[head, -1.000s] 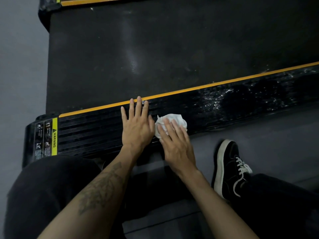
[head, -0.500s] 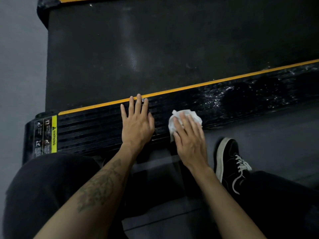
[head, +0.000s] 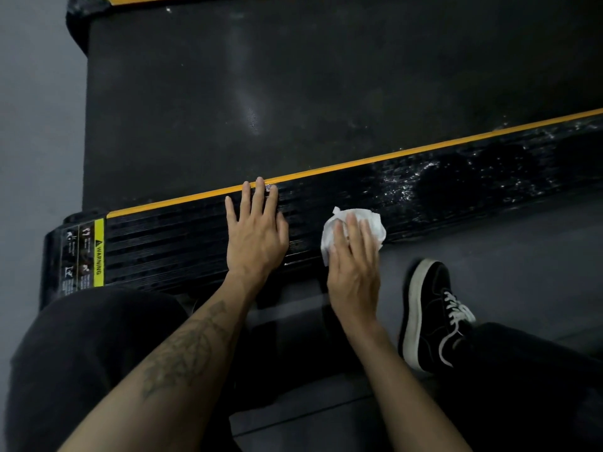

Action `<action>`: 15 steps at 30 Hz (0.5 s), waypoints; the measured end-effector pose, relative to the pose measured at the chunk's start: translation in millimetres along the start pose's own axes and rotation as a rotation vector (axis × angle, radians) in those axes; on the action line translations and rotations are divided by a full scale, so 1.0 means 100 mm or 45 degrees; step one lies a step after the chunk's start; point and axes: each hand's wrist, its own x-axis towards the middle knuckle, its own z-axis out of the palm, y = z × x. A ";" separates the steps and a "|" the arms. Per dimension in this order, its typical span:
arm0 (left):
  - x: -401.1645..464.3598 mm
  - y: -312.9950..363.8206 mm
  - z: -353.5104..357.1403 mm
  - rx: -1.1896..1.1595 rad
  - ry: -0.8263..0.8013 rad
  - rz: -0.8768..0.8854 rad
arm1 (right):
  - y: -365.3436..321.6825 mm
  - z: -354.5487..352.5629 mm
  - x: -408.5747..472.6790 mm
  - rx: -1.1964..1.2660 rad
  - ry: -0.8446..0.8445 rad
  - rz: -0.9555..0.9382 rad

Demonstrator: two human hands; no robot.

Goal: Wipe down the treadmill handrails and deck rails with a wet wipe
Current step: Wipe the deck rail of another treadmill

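White and crumpled, one wet wipe point(head: 355, 228) lies on the near edge of one black ribbed deck rail point(head: 169, 236), to the right of centre. Two hands are on that rail. Right hand point(head: 354, 265) presses the wipe flat with straight fingers, holding nothing else. Left hand point(head: 254, 233), just left of it, rests palm-down with fingers spread, fingertips reaching the yellow stripe point(head: 391, 155). One black shoe point(head: 430, 313) stands near right on the floor.

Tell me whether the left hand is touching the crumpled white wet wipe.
Apart. The head view shows a strip of ribbed black deck rail between the left hand and the crumpled white wet wipe under the right hand.
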 end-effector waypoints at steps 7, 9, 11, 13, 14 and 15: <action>-0.01 0.02 0.01 0.002 0.017 0.063 | 0.14 0.00 -0.02 -0.006 -0.179 -0.452; -0.01 0.03 -0.01 -0.016 0.013 0.048 | 0.27 -0.05 0.03 -0.014 -0.166 -0.314; 0.01 0.07 -0.02 -0.020 0.003 0.014 | 0.28 -0.08 0.05 0.017 -0.117 -0.134; 0.05 0.18 -0.01 -0.025 -0.009 -0.053 | 0.15 -0.06 0.04 0.029 -0.074 -0.013; 0.06 0.25 -0.01 -0.040 -0.005 -0.092 | 0.06 -0.04 0.02 0.031 -0.068 -0.019; 0.07 0.32 0.00 -0.061 0.004 -0.113 | 0.00 -0.02 -0.01 0.036 -0.088 -0.087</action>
